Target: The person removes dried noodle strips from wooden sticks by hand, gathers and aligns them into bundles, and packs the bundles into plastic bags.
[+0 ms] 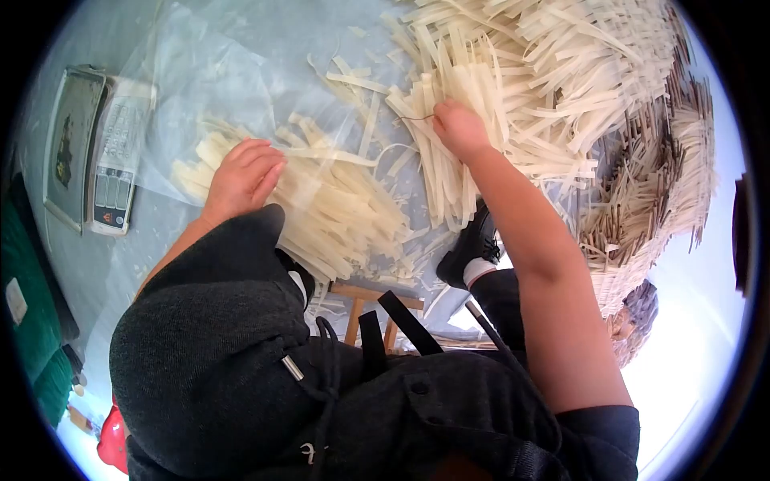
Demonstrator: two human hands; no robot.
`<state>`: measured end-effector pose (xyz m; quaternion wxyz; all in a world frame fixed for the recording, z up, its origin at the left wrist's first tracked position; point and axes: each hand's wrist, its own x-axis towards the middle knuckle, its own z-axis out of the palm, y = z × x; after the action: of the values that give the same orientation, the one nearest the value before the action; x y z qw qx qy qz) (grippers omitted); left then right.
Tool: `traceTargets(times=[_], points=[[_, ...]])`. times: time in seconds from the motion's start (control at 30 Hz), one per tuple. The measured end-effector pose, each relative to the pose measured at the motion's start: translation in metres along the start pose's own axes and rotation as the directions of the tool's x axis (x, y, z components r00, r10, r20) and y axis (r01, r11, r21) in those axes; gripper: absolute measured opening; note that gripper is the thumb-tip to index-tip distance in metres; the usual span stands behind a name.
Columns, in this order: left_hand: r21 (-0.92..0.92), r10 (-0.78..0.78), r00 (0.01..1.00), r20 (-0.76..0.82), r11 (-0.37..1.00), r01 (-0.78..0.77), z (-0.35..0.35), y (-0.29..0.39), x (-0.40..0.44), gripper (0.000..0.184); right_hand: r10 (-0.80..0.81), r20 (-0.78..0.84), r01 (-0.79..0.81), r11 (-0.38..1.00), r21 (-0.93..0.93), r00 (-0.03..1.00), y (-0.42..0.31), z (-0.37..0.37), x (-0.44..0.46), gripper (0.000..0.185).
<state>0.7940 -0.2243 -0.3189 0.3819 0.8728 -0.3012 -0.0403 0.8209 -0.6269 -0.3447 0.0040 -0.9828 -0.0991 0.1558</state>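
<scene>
My left hand (245,178) rests on a clear plastic bag (212,88) filled with pale flat strips (345,216). Its fingers are bent and pressed together on the plastic. Pinched in my right hand (461,132) is a thin dark tie (413,119), like a wire or string, pointing left toward the bag. Below that hand lies a large heap of similar pale, dry-looking strips (553,56); a loose bunch of them sits under my wrist. Exactly what the strips are, I cannot tell.
A scale with a keypad (116,168) stands at the left. A woven basket (642,216) at the right holds more strips, some dark-edged. Broken bits litter the grey surface (273,48). A wooden stool (365,297) and a black shoe (468,252) are below, with green cloth (28,297) at far left.
</scene>
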Motion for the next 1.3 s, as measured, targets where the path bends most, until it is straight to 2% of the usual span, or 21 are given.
traceTargets(times=[0.03,0.07,0.13,0.23,0.33,0.5,0.57,0.7,0.77,0.83,0.9,0.93,0.97,1.0,1.03,1.07,1.17,1.2,1.23,1.27,1.3], points=[[0.002,0.0,1.0,-0.01,1.0,0.0,-0.001,0.004,0.003,0.011,-0.035,-0.085,0.046,0.989,0.139,0.996,-0.002,-0.013,-0.009,0.005],[0.002,0.0,1.0,-0.019,1.0,0.0,-0.003,0.007,0.004,0.011,-0.03,-0.082,0.041,0.99,0.136,0.996,-0.004,-0.027,-0.021,0.005],[-0.01,-0.01,1.0,-0.017,1.0,0.01,-0.004,0.01,0.005,0.011,0.068,-0.129,-0.023,0.945,0.325,0.989,-0.004,-0.053,-0.05,0.006],[-0.013,-0.037,0.999,-0.014,0.999,0.036,-0.006,0.011,0.002,0.011,0.181,-0.081,-0.145,0.933,0.329,0.98,0.014,-0.059,-0.094,0.005],[-0.027,-0.034,0.999,-0.003,0.999,0.034,-0.001,0.013,0.0,0.01,0.173,-0.113,-0.113,0.907,0.405,0.978,0.013,-0.042,-0.096,0.008],[-0.058,-0.043,0.999,-0.017,0.997,0.042,-0.008,0.024,0.002,0.009,0.102,-0.193,-0.043,0.957,0.286,0.976,-0.023,-0.011,-0.021,0.013],[-0.036,-0.068,0.997,-0.022,0.997,0.067,-0.009,0.024,-0.002,0.01,0.094,-0.053,-0.089,0.991,0.098,0.994,-0.032,0.001,0.002,0.013],[-0.036,-0.105,0.994,-0.009,0.994,0.104,-0.008,0.02,-0.009,0.01,0.0,0.074,-0.001,1.0,0.022,0.997,-0.018,0.011,0.017,0.013],[-0.066,-0.114,0.993,-0.036,0.992,0.111,-0.007,0.018,-0.009,0.01,0.065,-0.132,-0.015,0.937,0.35,0.989,-0.015,-0.032,-0.009,0.012],[-0.057,-0.121,0.992,-0.035,0.991,0.119,-0.005,0.012,-0.012,0.01,0.111,-0.3,0.029,0.904,0.426,0.947,0.018,-0.049,-0.049,0.01],[-0.047,-0.115,0.993,-0.034,0.992,0.113,-0.003,0.008,-0.01,0.01,0.248,-0.34,-0.124,0.93,0.347,0.907,0.068,-0.05,-0.112,0.009],[-0.043,-0.103,0.994,-0.037,0.994,0.101,-0.004,0.008,-0.009,0.01,0.39,-0.202,-0.327,0.901,0.284,0.898,0.096,-0.049,-0.153,0.01],[-0.037,-0.092,0.995,-0.04,0.995,0.091,-0.005,0.008,-0.008,0.011,0.458,-0.03,-0.457,0.888,0.045,0.888,0.131,-0.037,-0.201,0.017],[-0.035,-0.087,0.995,-0.04,0.996,0.085,-0.004,0.008,-0.007,0.011,0.632,0.286,-0.572,0.774,-0.272,0.72,0.167,-0.015,-0.253,0.022],[-0.057,-0.074,0.996,-0.044,0.996,0.071,-0.003,0.009,-0.005,0.011,0.455,0.616,-0.001,0.805,-0.593,0.643,0.217,0.024,-0.328,0.027],[-0.081,-0.061,0.997,-0.049,0.995,0.057,-0.002,0.01,-0.003,0.011,0.457,0.614,-0.006,0.805,-0.593,0.644,0.213,0.024,-0.329,0.027],[-0.06,-0.045,0.999,-0.004,0.997,0.045,0.0,0.016,0.004,0.013,0.637,0.657,-0.296,0.77,-0.565,0.403,0.169,0.009,-0.312,0.029],[-0.059,-0.045,0.999,-0.005,0.997,0.044,0.002,0.017,0.006,0.013,0.616,0.538,-0.394,0.785,-0.478,0.575,0.11,-0.028,-0.254,0.027],[-0.064,-0.036,0.999,0.033,0.997,0.038,0.004,0.016,0.008,0.017,0.552,0.441,-0.433,0.832,-0.347,0.707,0.089,-0.025,-0.221,0.025],[-0.073,-0.027,0.997,0.077,0.997,0.033,0.005,0.017,0.008,0.022,0.442,0.327,-0.424,0.896,-0.129,0.835,0.049,-0.034,-0.183,0.025],[-0.068,-0.028,0.997,0.074,0.997,0.033,0.006,0.019,0.009,0.022,0.384,0.34,-0.452,0.88,0.148,0.859,0.025,-0.026,-0.154,0.026]])
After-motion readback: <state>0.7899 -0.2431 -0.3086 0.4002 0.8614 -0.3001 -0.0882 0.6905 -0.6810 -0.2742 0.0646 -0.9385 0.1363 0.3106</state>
